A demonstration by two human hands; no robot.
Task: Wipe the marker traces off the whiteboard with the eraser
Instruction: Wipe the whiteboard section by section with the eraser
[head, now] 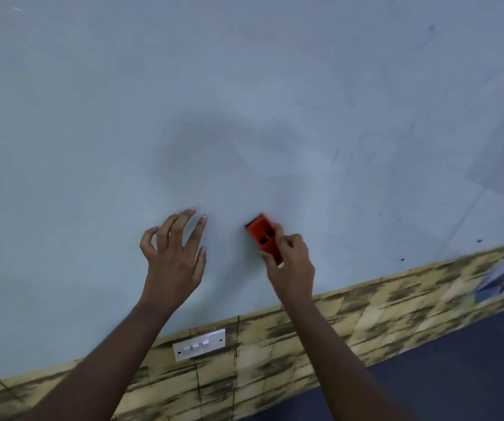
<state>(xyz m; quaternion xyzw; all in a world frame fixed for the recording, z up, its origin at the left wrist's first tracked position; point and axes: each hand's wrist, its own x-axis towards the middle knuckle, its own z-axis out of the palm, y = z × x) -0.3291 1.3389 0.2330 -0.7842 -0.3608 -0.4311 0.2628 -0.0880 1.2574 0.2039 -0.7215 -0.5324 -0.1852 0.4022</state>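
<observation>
— What does the right hand (293, 262) hold?
— It grips the orange eraser (264, 237) against the whiteboard (123, 117).
— And the left hand (174, 256)?
— Fingers spread, fingertips (191, 211) at the board, beside it. Faint marker traces (375, 141) show at right, a light switch (199, 344) below

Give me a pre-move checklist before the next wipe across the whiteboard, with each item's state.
1. Right hand grips the red rectangular plastic eraser: ok.
2. Eraser pad flat against the pale blue-grey whiteboard: cannot tell.
3. Left hand out of the eraser's way, fingers spread on the board beside it: ok.
4. Faint marker traces remain up and to the right: not ok, still to wipe.
5. White wall switch plate below the board, away from both hands: ok.
</observation>
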